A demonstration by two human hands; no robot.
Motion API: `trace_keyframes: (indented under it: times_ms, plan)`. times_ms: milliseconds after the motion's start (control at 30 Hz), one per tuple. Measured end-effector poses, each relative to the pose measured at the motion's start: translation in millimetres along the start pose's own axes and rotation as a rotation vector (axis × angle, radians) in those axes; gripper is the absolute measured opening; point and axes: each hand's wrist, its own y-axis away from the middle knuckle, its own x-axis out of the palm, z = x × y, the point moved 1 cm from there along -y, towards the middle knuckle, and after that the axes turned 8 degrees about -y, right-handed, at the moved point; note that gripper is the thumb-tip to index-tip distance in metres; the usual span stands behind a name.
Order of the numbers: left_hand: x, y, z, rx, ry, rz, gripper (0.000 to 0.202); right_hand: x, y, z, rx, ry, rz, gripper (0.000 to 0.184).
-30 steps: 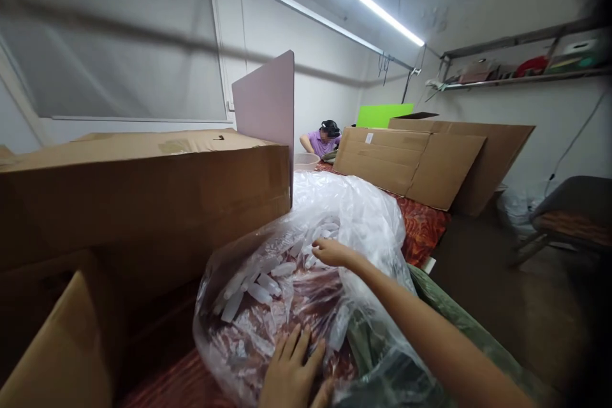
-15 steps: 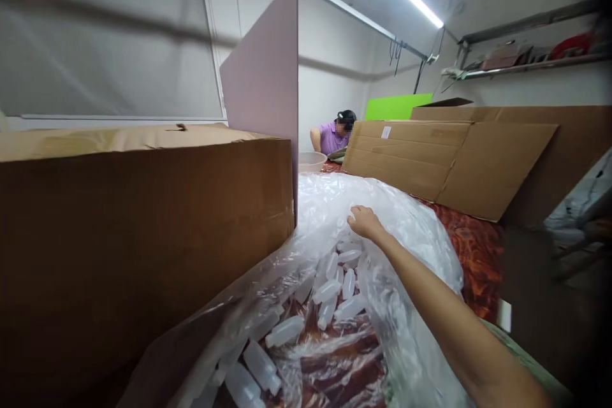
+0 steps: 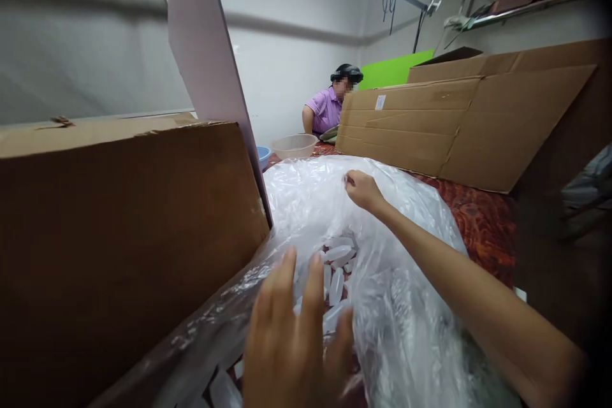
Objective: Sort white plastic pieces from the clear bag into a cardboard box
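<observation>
A large clear plastic bag [image 3: 406, 223] lies in front of me with several small translucent plastic bottles [image 3: 337, 264] inside. My right hand [image 3: 363, 191] reaches far forward and pinches the top film of the bag near its far end. My left hand [image 3: 294, 347] is close to the camera with fingers spread, hovering over or resting on the near part of the bag above the bottles.
A big cardboard box [image 3: 119, 229] stands at the left, with a pink board [image 3: 205, 57] upright behind it. Flat cardboard sheets [image 3: 459, 127] lean at the right on a red patterned table [image 3: 478, 220]. A person in a purple shirt [image 3: 327, 108] sits at the far end beside a basin [image 3: 294, 145].
My right hand moved farther along the bag's top and grips the film. My left hand, out of view half a second ago, has come up over the bag. The camera moved closer and lower.
</observation>
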Motion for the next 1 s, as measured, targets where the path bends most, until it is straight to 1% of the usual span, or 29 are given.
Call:
trace_keyframes:
  times_ms: [33, 67, 100, 133, 167, 200, 233, 267, 300, 333, 367, 400, 433, 467, 500, 533, 567, 633, 700, 767, 867, 933, 1000]
  plan:
    - [5.5, -34, -3, -0.072, -0.025, -0.120, 0.079, -12, -1, 12, -0.074, -0.037, -0.013, 0.009]
    - [12.8, -69, -6, -0.089, -0.028, -0.132, 0.076, -25, -3, 25, -0.150, -0.075, -0.026, 0.012]
    - [19.8, -104, -6, -0.098, -0.005, -0.107, 0.079, -38, -4, 37, -0.222, -0.113, -0.036, 0.015]
    - [25.3, -135, -5, -0.133, 0.039, -0.043, 0.084, -52, -5, 49, -0.287, -0.147, -0.039, 0.017]
    - [28.4, -163, -1, -0.178, 0.100, 0.041, 0.082, -66, -4, 60, -0.343, -0.177, -0.031, 0.019]
    - [28.4, -185, 4, -0.210, 0.157, 0.127, 0.071, -78, -1, 71, -0.389, -0.201, -0.040, 0.020]
    - [24.8, -202, 11, -0.229, 0.186, 0.172, 0.053, -88, 5, 80, -0.424, -0.219, -0.094, 0.020]
    - [17.9, -214, 19, -0.232, 0.184, 0.172, 0.040, -96, 13, 89, -0.452, -0.227, -0.191, 0.020]
    - [8.6, -222, 28, -0.230, 0.158, 0.154, 0.035, -101, 25, 98, -0.479, -0.230, -0.306, 0.020]
    - [-2.6, -227, 36, -0.221, 0.104, 0.116, 0.033, -102, 38, 106, -0.508, -0.236, -0.389, 0.019]
    - [-14.6, -230, 44, -0.207, 0.036, 0.071, 0.032, -98, 51, 114, -0.528, -0.238, -0.394, 0.018]
    - [-26.7, -233, 52, -0.188, -0.038, 0.028, 0.032, -89, 63, 121, -0.544, -0.244, -0.290, 0.018]
    - [-38.5, -235, 58, -0.164, -0.112, -0.013, 0.033, -75, 73, 126, -0.540, -0.249, -0.080, 0.018]
    - [-49.5, -237, 63, -0.136, -0.176, -0.050, 0.035, -58, 79, 129, -0.495, -0.229, 0.162, 0.018]
    - [-59.7, -239, 68, -0.114, -0.222, -0.084, 0.036, -40, 81, 130, -0.446, -0.208, 0.287, 0.016]
    - [-69.0, -242, 71, -0.095, -0.257, -0.114, 0.037, -23, 80, 128, -0.386, -0.182, 0.348, 0.016]
    - [-77.3, -243, 75, -0.081, -0.281, -0.131, 0.037, -8, 76, 124, -0.324, -0.156, 0.362, 0.015]
    - [-91.1, -244, 81, -0.059, -0.307, -0.124, 0.038, 13, 62, 112, -0.224, -0.118, 0.325, 0.015]
    - [-101.5, -241, 88, -0.019, -0.317, -0.102, 0.040, 19, 50, 99, -0.151, -0.093, 0.274, 0.012]
    - [-109.5, -237, 95, 0.019, -0.296, -0.126, 0.043, 13, 43, 90, -0.083, -0.069, 0.185, 0.012]
    - [-117.6, -231, 104, 0.048, -0.224, -0.204, 0.050, -7, 40, 80, 0.014, -0.022, 0.028, 0.026]
    - [-120.7, -229, 110, 0.041, -0.202, -0.215, 0.051, -20, 41, 72, 0.043, 0.012, -0.029, 0.037]
    - [-123.1, -227, 115, 0.009, -0.202, -0.210, 0.048, -30, 41, 60, 0.067, 0.043, -0.045, 0.051]
